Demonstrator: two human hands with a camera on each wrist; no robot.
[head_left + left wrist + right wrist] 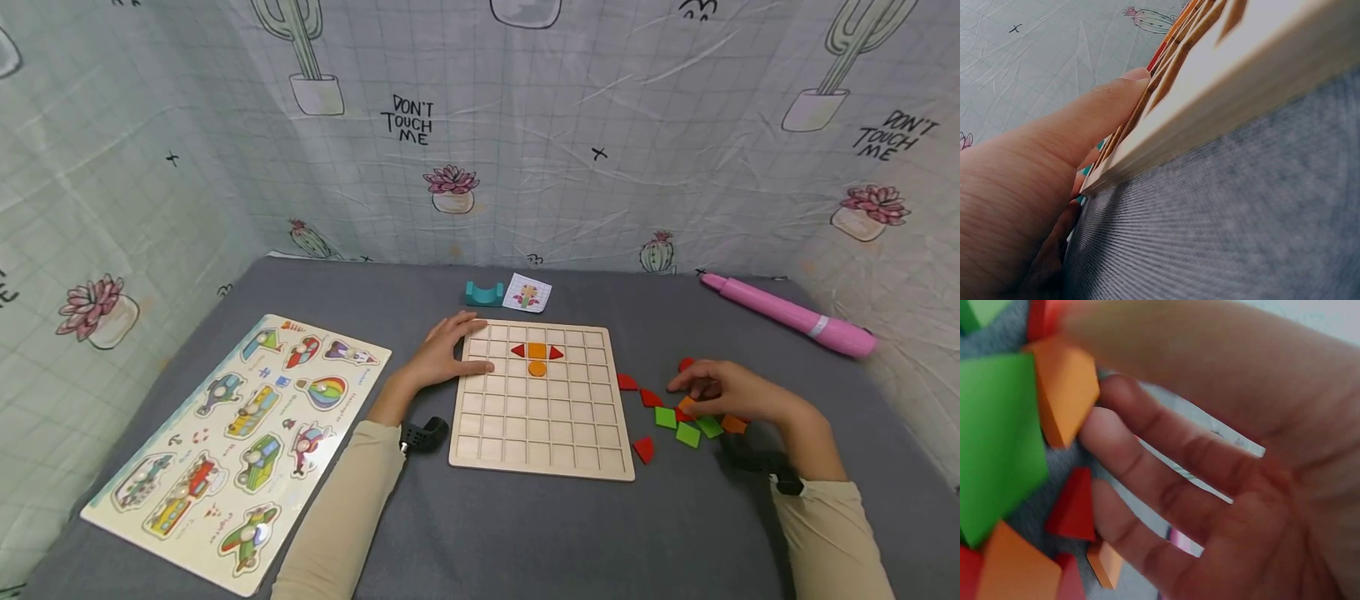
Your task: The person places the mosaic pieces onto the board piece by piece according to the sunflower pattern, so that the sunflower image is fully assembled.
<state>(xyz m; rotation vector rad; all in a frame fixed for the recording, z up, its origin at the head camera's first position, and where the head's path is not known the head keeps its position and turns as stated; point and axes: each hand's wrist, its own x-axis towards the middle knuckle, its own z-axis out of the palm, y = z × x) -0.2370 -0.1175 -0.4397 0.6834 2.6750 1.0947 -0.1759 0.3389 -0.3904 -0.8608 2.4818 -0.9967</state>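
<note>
My hands are working apart: my left hand [442, 354] is steadying the wooden grid board [536, 433] at its upper left corner, fingers extending fairly straight along the edge and thumb resting on top. My right hand [738, 390] is reaching down into the loose pieces to the right of the board, its fingers bending loosely, with fingertips touching an orange piece [1069, 387]; whether I'm actually pinching it, I can't tell. Around it, green squares [687, 434] are lying near red pieces [627, 382], one of these sitting right by the board's right edge. On the grid, an orange square [537, 351] is sitting between two red triangles [556, 352], and an orange circle [537, 368] is lying just below the square. Beyond the board, a small picture card [527, 293] is standing just beside a teal holder [484, 294]. A vehicle puzzle board [217, 442] is lying to my left, and a pink pen-shaped object [787, 315] is resting at the far right of the grey counter [525, 533].
</note>
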